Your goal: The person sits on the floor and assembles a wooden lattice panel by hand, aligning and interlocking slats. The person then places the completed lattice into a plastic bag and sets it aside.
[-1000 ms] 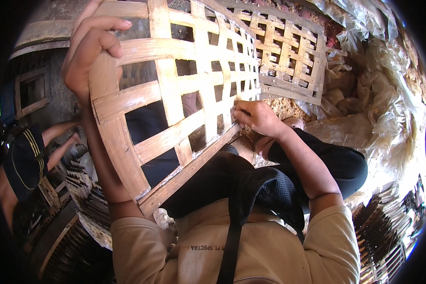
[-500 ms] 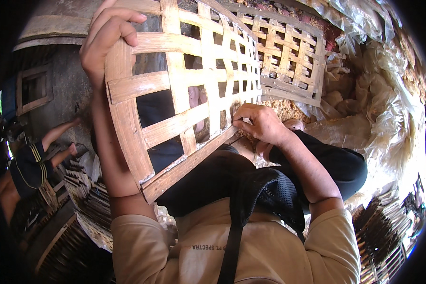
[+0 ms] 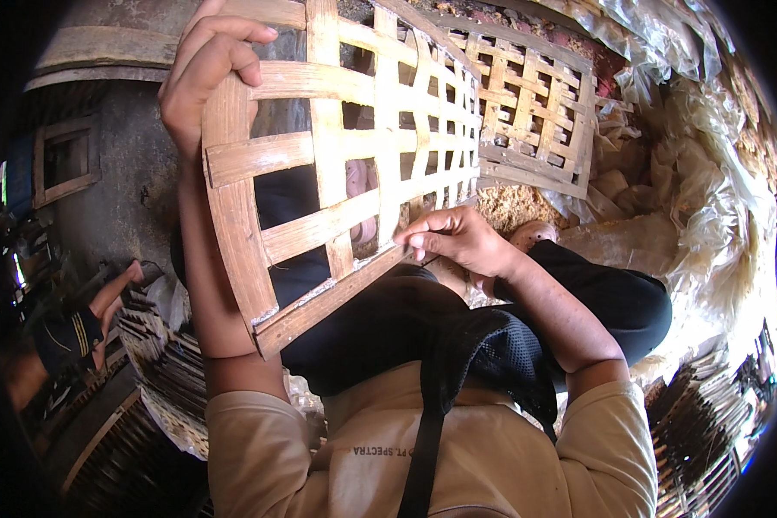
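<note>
I hold a woven bamboo panel [image 3: 326, 121] tilted up in front of me, its flat slats crossing with open gaps between and a wooden rail along the near edge. Whitish residue clings to the slats along that rail. My left hand [image 3: 207, 82] is closed around the panel's upper left edge, fingers curled over the border strip. At the near rail, my right hand [image 3: 462, 242] has thumb and forefinger pinched together against the slat ends; whatever lies between the fingertips is too small to make out.
Beyond lies a second woven panel [image 3: 535, 175] in a wooden frame. Crumpled clear plastic sheeting [image 3: 708, 198] heaps along the right, with crumbly tan material [image 3: 514, 207] near my foot. Stacked slatted panels [image 3: 699, 414] stand at lower right, more at lower left. Another person [image 3: 65, 341] is at far left.
My right hand has slid left and slightly down along the near rail. The panel has shifted slightly right with my left hand still gripping it. The person at far left has moved lower.
</note>
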Tool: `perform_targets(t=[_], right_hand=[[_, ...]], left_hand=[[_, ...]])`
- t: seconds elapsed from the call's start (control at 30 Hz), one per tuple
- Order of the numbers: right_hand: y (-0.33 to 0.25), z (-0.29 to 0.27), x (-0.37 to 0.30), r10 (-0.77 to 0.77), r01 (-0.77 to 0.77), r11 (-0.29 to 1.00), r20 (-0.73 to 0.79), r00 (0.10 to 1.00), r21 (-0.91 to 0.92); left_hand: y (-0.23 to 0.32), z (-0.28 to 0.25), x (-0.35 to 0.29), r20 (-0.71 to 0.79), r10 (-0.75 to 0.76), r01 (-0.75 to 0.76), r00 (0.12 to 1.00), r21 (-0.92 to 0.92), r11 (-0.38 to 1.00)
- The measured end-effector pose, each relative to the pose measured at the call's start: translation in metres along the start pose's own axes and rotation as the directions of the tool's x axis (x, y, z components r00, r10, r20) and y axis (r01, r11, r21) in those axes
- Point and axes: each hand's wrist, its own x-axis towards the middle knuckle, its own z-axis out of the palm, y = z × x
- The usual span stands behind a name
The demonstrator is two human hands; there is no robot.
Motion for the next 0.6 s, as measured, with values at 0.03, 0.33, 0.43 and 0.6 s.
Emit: perform_targets(t=[0.03,0.33,0.43,0.6], right_hand=[[-0.007,0.004,-0.002,0.006,-0.009,0.993,0.021,1.000,0.114],[-0.003,-0.006,-0.002,-0.077,0.015,0.924,-0.149,0.986,-0.383],[-0.002,0.003,-0.002,-0.195,0.082,0.828,-0.148,0.970,-0.555],[-0.015,0.018,-0.011,-0.238,0.039,0.729,-0.199,0.951,-0.684]], left_hand=[[0.000,0.000,0.000,-0.006,-0.003,0.003,1.000,0.003,1.000],[0.008,-0.008,0.002,0.065,-0.038,0.035,0.997,0.042,0.998],[0.012,-0.005,0.004,0.025,-0.073,0.070,0.997,0.073,0.995],[0.001,-0.001,-0.003,-0.045,-0.004,0.006,0.999,0.061,0.998]])
